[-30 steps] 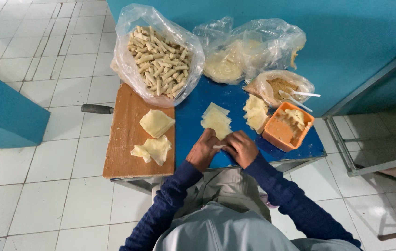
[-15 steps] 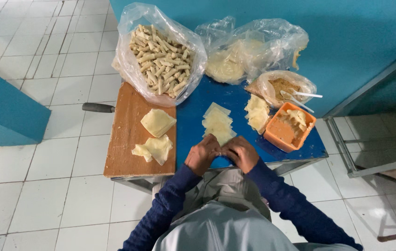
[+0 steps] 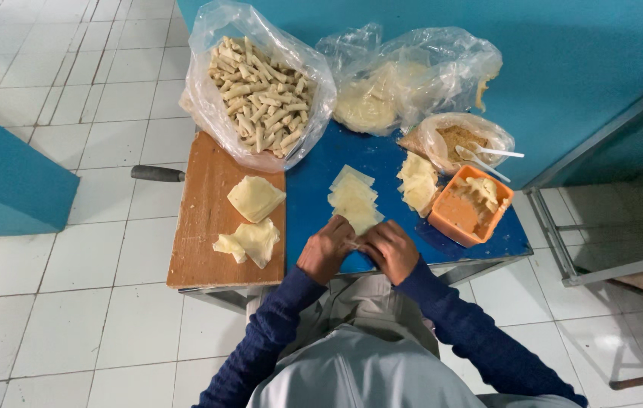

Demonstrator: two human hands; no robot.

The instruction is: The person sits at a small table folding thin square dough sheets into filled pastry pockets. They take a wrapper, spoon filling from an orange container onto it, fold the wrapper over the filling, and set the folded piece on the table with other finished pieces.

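A: Start at the hands. What are they doing?

B: The left hand [image 3: 326, 250] and the right hand [image 3: 388, 248] meet at the near edge of the blue table [image 3: 311, 200], knuckles up, fingers curled in toward each other. Between them sits a small pale piece of wrapper [image 3: 353, 243]; both hands are closed around it, pinching, though most of it is hidden under the fingers.

A: And just beyond them?

B: A stack of pale square wrappers [image 3: 353, 198] lies on the blue top, its near corner right at the fingertips. To the right of it, a second, looser pile of wrappers [image 3: 419, 181], and beside that an orange tub [image 3: 457, 215] with filling in it.

A: On the left?

B: A wooden board [image 3: 200, 234] butts against the blue top, with two folded wrapper pieces [image 3: 254, 198] on it, one above the other. A dark handle [image 3: 157, 173] sticks out past its left edge.

A: Farther back?

B: A clear bag of finished rolls [image 3: 259, 85], then a crumpled bag with round dough sheets [image 3: 370, 102], and a smaller bag holding brown crumbs with white spoons [image 3: 487, 155] in it, against the blue wall.
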